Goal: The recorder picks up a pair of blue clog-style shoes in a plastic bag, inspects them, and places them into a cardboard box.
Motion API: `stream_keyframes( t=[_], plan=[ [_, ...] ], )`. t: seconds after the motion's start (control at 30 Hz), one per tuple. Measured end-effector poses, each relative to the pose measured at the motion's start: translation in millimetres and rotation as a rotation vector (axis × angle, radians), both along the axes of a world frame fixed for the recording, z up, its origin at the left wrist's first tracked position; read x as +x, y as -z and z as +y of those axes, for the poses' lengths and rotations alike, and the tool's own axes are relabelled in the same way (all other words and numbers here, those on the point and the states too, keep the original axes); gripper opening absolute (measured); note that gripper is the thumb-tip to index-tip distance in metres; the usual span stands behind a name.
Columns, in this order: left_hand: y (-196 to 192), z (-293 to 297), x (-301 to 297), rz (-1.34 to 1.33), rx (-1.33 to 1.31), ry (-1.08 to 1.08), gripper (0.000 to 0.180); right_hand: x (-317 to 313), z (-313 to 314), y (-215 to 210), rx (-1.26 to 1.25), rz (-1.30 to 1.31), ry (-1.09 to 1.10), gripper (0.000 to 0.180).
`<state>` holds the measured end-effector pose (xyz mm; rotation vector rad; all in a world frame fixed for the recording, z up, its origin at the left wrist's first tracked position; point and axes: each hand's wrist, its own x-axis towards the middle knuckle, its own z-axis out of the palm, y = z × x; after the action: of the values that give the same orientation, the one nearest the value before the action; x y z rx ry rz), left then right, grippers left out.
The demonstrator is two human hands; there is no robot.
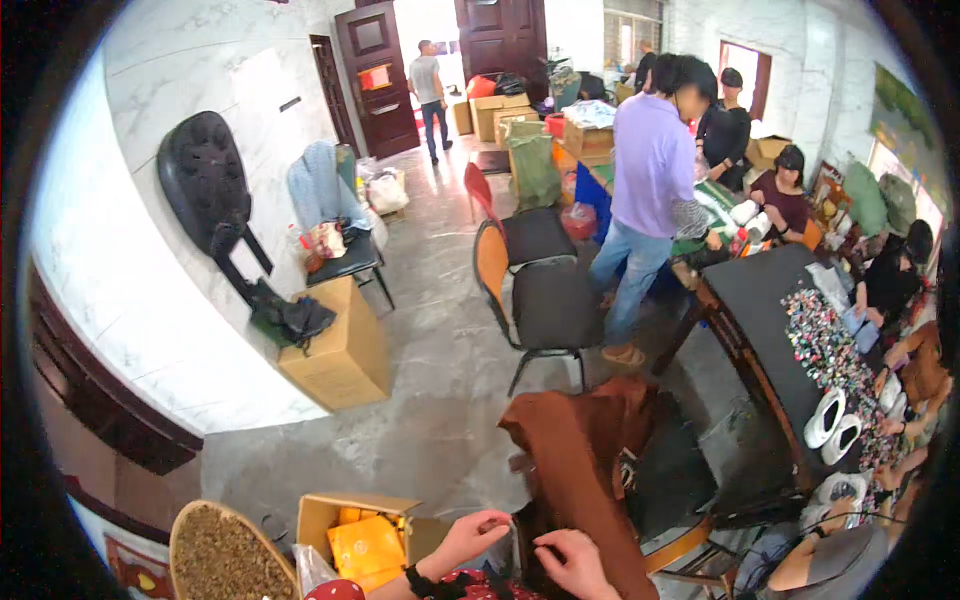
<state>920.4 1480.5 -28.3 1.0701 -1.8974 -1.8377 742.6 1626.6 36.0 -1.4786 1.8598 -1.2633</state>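
My left hand (466,541) is at the lower edge of the view, a dark band round its wrist, its fingers curled together and pointing right. Facing it, my right hand (574,562) has its fingers bent inward in a pinch. A narrow greyish strip shows between the hands; whether either one grips it is too small to tell. Just left of them stands an open cardboard box (316,512) with yellow-orange packets (367,550) in it. A brown cloth (583,478) drapes over a chair right beyond my right hand.
A round tray (190,520) of brown bits lies at lower left. Black chairs (552,305) stand ahead. At right, a dark table (752,292) bears small colourful pieces (822,340) and white shoes (826,418), with several people along it. A closed carton (343,345) is by the wall.
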Motion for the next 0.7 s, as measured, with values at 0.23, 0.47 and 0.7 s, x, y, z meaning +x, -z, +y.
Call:
stream_keyframes(
  t=[0.23,0.47,0.7],
  plan=[
    [27,-147,-36,-0.056,-0.061,0.235,0.033,10,-96,55,0.186,-0.274,-0.012,0.019],
    [-15,-366,1,-0.118,-0.641,0.422,0.043,9,-311,20,0.327,-0.351,0.029,0.016],
    [4,-509,46,-0.558,-0.705,0.352,0.052,-4,-475,26,0.211,-0.218,-0.108,0.023]
  ],
)
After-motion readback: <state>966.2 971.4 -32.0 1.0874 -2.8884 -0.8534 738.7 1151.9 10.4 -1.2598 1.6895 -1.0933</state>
